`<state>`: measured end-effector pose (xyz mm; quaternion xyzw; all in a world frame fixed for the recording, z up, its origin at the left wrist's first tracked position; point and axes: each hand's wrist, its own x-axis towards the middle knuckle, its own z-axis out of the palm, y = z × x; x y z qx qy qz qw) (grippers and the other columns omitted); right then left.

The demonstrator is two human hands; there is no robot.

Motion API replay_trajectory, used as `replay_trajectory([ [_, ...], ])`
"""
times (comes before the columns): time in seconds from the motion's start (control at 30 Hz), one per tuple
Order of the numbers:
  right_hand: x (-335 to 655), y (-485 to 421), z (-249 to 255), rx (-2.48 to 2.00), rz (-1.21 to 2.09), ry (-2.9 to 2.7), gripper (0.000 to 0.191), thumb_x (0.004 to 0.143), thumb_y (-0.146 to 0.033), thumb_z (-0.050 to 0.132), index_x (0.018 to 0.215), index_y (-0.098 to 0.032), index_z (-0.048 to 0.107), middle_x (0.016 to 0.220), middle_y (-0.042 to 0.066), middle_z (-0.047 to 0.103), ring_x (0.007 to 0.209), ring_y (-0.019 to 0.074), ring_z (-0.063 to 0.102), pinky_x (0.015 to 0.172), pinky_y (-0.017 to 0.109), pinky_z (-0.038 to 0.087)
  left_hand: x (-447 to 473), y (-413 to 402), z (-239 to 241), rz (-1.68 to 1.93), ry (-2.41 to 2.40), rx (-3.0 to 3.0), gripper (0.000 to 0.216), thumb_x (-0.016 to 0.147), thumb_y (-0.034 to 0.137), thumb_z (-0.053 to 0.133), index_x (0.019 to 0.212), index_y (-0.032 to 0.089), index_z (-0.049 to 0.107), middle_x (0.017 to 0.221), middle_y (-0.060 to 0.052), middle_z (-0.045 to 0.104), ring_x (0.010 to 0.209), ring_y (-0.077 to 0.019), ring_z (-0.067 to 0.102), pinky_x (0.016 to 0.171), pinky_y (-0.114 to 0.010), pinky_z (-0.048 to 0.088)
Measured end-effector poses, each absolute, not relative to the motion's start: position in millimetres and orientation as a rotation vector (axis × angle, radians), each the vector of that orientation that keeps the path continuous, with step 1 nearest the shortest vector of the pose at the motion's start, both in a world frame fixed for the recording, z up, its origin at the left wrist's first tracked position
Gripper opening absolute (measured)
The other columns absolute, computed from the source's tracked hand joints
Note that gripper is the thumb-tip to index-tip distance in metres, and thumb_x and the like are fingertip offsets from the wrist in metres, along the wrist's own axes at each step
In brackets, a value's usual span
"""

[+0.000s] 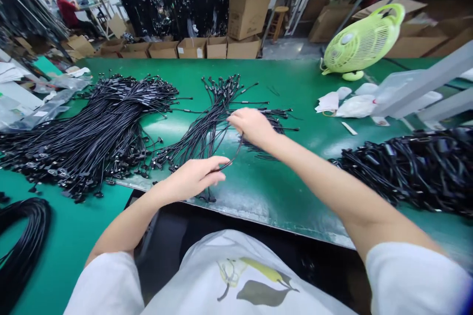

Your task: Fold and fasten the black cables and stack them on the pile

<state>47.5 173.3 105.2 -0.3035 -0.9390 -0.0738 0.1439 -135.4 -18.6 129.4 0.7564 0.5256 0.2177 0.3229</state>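
A thin black cable (236, 153) runs between my two hands above the green table. My left hand (197, 174), low near the table's front edge, pinches it between thumb and fingers. Higher and to the right, my right hand (253, 125) has its fingers closed on the cable's other stretch. Behind and between them lies a loose fan of black cables (201, 125) with small connectors at the ends. More cables (283, 125) lie partly hidden behind my right hand. A large heap of similar cables (111, 113) spreads to the left.
At right lie a thick pile of black cables (410, 167) and white plastic bags (356, 106) beside grey metal bars. A green fan (364, 42) stands at the far right edge. Coiled cable (25, 241) sits at lower left. Cardboard boxes (192, 48) line the table's back; a seated person (70, 12) is farther off.
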Motion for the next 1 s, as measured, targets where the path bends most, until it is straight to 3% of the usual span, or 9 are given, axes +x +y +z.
replay_trajectory([
  [0.1,76.1,221.2,143.2,-1.162,-0.339,-2.498,0.033,0.098,-0.018,0.035,0.109,-0.009,0.065,0.094,0.014,0.069,0.084,0.0192,0.06,0.069,0.029,0.038,-173.1,-52.6,142.6,0.582,1.5,1.708,0.035,0.092,0.037,0.053,0.123,0.024,0.059,0.071,0.003,0.06,0.056,-0.0113,0.051,0.056,-0.022,0.04],
  [0.27,144.3,258.5,154.6,-1.1,-0.69,-2.385,0.051,0.097,-0.053,0.038,0.094,-0.011,0.067,0.082,0.013,0.068,0.069,0.0119,0.057,0.057,0.025,0.024,-238.5,-69.1,115.6,1.23,1.356,1.072,0.023,0.083,0.038,0.066,0.084,0.015,0.063,0.055,0.005,0.041,0.052,-0.008,0.039,0.049,-0.019,0.035],
  [0.37,160.2,226.9,127.6,-1.104,-0.776,-2.553,0.038,0.098,-0.04,0.042,0.083,-0.013,0.063,0.075,0.012,0.067,0.059,0.0097,0.054,0.053,0.025,0.015,-235.9,-57.4,101.5,1.487,1.129,0.773,0.027,0.077,0.038,0.074,0.079,0.015,0.06,0.061,0.005,0.041,0.055,-0.0061,0.04,0.047,-0.015,0.034],
  [0.5,157.1,142.3,92.9,-1.108,-0.458,-2.809,0.014,0.093,-0.027,0.055,0.086,-0.015,0.059,0.066,0.008,0.066,0.045,0.0087,0.048,0.048,0.025,0.011,-186.8,-26.1,95.0,1.528,1.227,0.915,0.023,0.078,0.035,0.072,0.092,0.018,0.066,0.072,0.003,0.051,0.051,-0.0032,0.04,0.04,-0.012,0.029],
  [0.6,147.8,83.5,88.6,-0.825,-0.109,-3.054,0.015,0.089,-0.03,0.06,0.081,-0.018,0.057,0.062,0.001,0.065,0.048,0.0107,0.052,0.046,0.024,0.014,-124.4,-8.0,88.0,1.3,1.346,1.364,0.027,0.082,0.032,0.066,0.107,0.021,0.069,0.102,-0.006,0.064,0.081,-0.0126,0.061,0.063,-0.02,0.049],
  [0.67,144.3,63.6,97.7,-0.704,0.051,-3.079,0.019,0.094,-0.032,0.052,0.082,-0.018,0.058,0.069,0.001,0.066,0.055,0.0122,0.057,0.048,0.024,0.018,-84.7,-3.3,81.3,1.092,1.246,1.587,0.029,0.083,0.033,0.066,0.109,0.022,0.069,0.108,-0.007,0.066,0.098,-0.0189,0.061,0.08,-0.028,0.051],
  [0.73,148.7,62.9,109.9,-0.753,0.091,-3.018,0.024,0.097,-0.033,0.047,0.083,-0.018,0.059,0.075,0.003,0.068,0.062,0.0132,0.059,0.05,0.024,0.021,-59.9,-1.8,75.7,0.908,1.133,1.611,0.028,0.085,0.036,0.062,0.108,0.021,0.069,0.087,-0.004,0.067,0.083,-0.0168,0.061,0.076,-0.028,0.05],
  [0.83,174.6,84.7,118.4,-0.99,0.182,-2.931,0.024,0.096,-0.036,0.047,0.085,-0.018,0.059,0.083,0.004,0.069,0.07,0.016,0.061,0.054,0.024,0.029,-60.8,2.7,73.9,0.831,1.014,1.324,0.029,0.09,0.04,0.056,0.097,0.016,0.07,0.054,0.005,0.045,0.049,-0.0074,0.042,0.054,-0.021,0.041],
  [1.0,231.6,114.4,97.1,-1.158,0.586,-2.683,0.027,0.095,-0.04,0.044,0.099,-0.022,0.064,0.098,0.004,0.072,0.086,0.0224,0.065,0.072,0.031,0.046,-110.1,10.0,91.4,1.134,0.792,0.707,0.026,0.09,0.032,0.059,0.081,0.009,0.068,0.046,0.012,0.015,0.036,-0.0016,0.013,0.039,-0.013,0.027],
])
